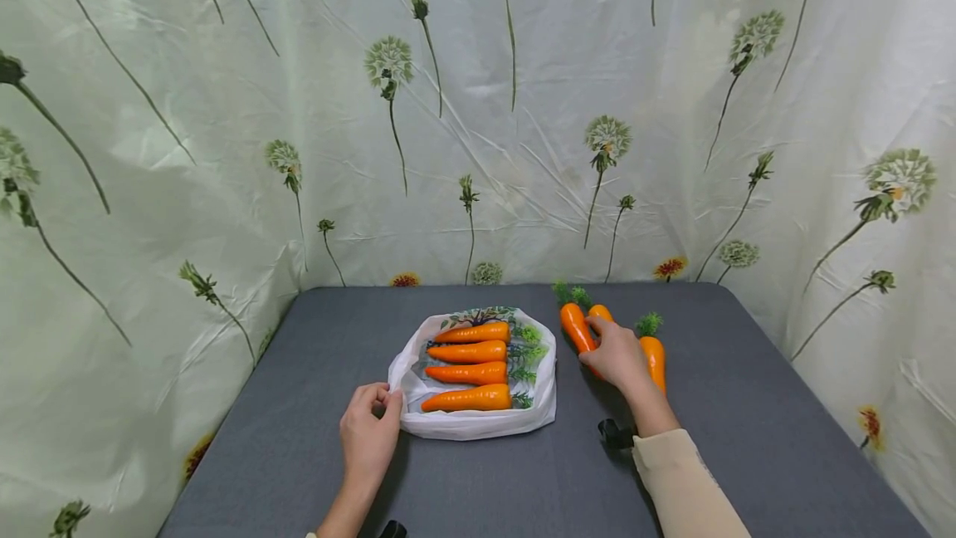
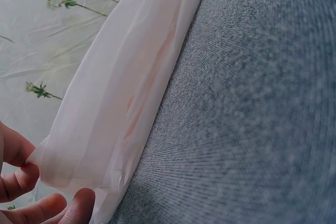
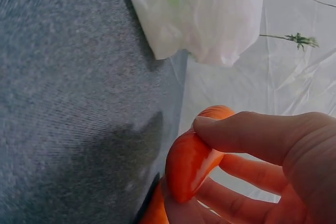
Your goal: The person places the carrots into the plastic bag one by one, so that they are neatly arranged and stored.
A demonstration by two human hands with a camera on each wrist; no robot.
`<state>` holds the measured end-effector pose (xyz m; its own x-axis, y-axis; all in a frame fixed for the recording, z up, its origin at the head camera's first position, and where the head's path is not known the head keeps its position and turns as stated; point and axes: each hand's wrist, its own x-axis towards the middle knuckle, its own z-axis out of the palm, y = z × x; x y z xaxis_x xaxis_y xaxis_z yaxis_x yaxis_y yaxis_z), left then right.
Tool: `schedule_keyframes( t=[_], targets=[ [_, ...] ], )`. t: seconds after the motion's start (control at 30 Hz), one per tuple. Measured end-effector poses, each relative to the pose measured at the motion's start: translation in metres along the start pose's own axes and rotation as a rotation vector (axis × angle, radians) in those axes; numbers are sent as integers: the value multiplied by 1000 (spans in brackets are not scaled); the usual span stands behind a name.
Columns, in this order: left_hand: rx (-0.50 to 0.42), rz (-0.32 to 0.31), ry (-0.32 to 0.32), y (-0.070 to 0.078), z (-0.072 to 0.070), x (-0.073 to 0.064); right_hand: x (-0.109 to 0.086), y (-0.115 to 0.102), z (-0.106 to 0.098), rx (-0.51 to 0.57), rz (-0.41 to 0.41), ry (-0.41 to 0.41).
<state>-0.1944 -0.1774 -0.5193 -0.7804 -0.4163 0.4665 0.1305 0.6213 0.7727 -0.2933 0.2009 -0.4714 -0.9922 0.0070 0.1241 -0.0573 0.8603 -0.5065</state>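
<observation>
My left hand [image 1: 369,430] pinches the left edge of a white plastic bag [image 1: 478,426], its rim folded down into a low wall. Several orange carrots [image 1: 470,375] with green tops lie side by side in the bag, tips to the left. In the left wrist view, the thin bag side [image 2: 115,87] stretches away from the fingertips. To the right of the bag, my right hand [image 1: 618,355] grips a carrot [image 1: 575,326] between thumb and fingers; the right wrist view shows the thumb across its glossy body [image 3: 190,163].
Another carrot [image 1: 600,312] lies just behind the right hand, partly covered by it. A further carrot [image 1: 655,362] is beside the right wrist, green top away from me. All rests on a dark grey table [image 1: 493,488], with a flower-patterned curtain [image 1: 523,148] behind.
</observation>
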Motion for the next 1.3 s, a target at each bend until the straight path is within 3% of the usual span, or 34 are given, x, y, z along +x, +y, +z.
schedule_keyframes(
  t=[0.43,0.63,1.03,1.3],
  targets=[
    [-1,-48,-30,2,0,-2,-6,-20,-8,18,-35,11],
    [2,-35,-23,1,1,-2,-11,-29,-9,21,-57,25],
    [15,0,-5,-4,-1,-3,-19,-49,-6,36,-98,-27],
    [14,-35,-10,-2,3,-1,-17,-66,-17,-34,-238,-35]
  ],
)
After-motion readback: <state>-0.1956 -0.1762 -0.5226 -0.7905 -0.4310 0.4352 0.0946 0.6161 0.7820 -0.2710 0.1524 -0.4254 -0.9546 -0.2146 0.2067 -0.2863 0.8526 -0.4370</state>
